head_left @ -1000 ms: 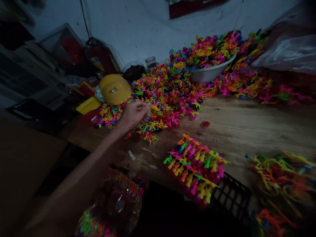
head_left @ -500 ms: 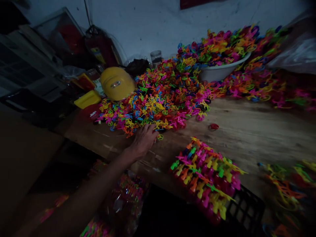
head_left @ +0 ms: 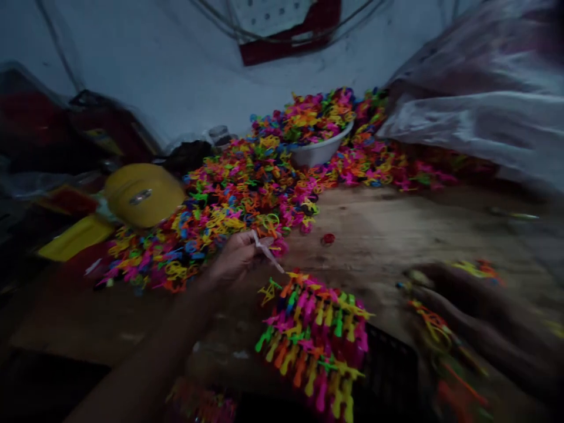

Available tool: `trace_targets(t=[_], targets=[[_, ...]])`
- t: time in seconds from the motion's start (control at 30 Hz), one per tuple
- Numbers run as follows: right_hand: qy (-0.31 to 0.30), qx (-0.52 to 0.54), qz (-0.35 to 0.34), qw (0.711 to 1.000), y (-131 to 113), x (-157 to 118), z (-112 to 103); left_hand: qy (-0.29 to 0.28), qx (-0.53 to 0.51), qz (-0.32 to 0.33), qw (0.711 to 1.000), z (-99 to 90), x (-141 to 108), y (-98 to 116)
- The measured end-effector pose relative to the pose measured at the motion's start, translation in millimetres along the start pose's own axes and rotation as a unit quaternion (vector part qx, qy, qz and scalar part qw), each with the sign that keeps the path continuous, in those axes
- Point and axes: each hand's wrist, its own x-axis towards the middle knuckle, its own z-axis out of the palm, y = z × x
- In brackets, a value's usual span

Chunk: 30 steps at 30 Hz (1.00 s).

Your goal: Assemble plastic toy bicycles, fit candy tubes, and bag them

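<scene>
My left hand (head_left: 238, 254) is closed, thumb against fingers, on a thin pale plastic piece (head_left: 267, 251) that sticks out to the right. It is held up in front of a heap of small bright plastic pieces (head_left: 229, 211). Rows of coloured plastic figures (head_left: 312, 341) stand packed together on a black plastic crate (head_left: 390, 358), below and right of that hand. My right hand (head_left: 445, 294) is smeared by motion above a loose pile of yellow and orange plastic pieces (head_left: 440, 341). Whether its fingers hold anything is not clear.
A white bowl (head_left: 319, 154) heaped with the same pieces stands at the back against the wall. A yellow hard hat (head_left: 143, 197) and a yellow tray (head_left: 77, 238) lie at the left. One red piece (head_left: 328, 238) sits on the wooden table (head_left: 379, 229). Clear plastic sheeting (head_left: 480, 120) hangs back right.
The view has swung to the right. My left hand has lifted from the heap's front edge with the pale piece in its fingers. My right hand has come into view.
</scene>
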Motion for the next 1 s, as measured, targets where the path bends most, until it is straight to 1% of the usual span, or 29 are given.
trace_targets(t=[0.03, 0.07, 0.13, 0.17, 0.27, 0.33, 0.4, 0.5, 0.57, 0.67, 0.73, 0.8, 0.87, 1.0], targets=[[-0.026, 0.009, -0.001, 1.000, -7, 5, 2, -0.027, -0.039, -0.017, 0.999, 13.4, 5, 7], [-0.020, 0.018, -0.018, 0.999, -15, 11, 4, -0.053, -0.081, -0.039, 0.995, 26.7, 9, 13], [0.014, 0.034, -0.050, 0.998, -27, 22, 8, -0.099, -0.154, -0.092, 0.979, 51.9, 16, 25], [0.029, 0.035, -0.065, 0.997, -30, 27, 11, -0.118, -0.175, -0.111, 0.971, 63.2, 19, 30], [0.065, 0.021, -0.100, 0.993, -29, 33, 15, -0.177, -0.189, -0.133, 0.957, 89.4, 22, 43], [0.091, 0.027, -0.108, 0.990, -23, 33, 16, -0.206, -0.189, -0.123, 0.952, 100.4, 24, 52], [0.115, 0.044, -0.107, 0.987, -17, 32, 15, -0.225, -0.189, -0.095, 0.951, 108.0, 27, 59], [0.151, 0.042, -0.106, 0.982, -12, 34, 13, -0.223, -0.198, -0.051, 0.953, 116.8, 33, 66], [0.166, 0.033, -0.110, 0.979, -12, 35, 11, -0.229, -0.202, -0.050, 0.951, 121.5, 33, 69], [0.178, 0.039, -0.127, 0.975, -12, 34, 8, -0.262, -0.186, -0.067, 0.945, 125.3, 29, 68], [0.186, 0.045, -0.143, 0.971, -12, 30, 7, -0.279, -0.164, -0.066, 0.944, 125.6, 24, 66], [0.187, 0.049, -0.160, 0.968, -12, 26, 6, -0.288, -0.144, -0.062, 0.945, 125.3, 18, 65], [0.172, 0.053, -0.169, 0.969, -14, 23, 4, -0.296, -0.136, -0.062, 0.944, 125.4, 14, 63], [0.142, 0.060, -0.157, 0.976, -17, 18, -2, -0.290, -0.156, -0.052, 0.943, 127.3, 8, 62]])
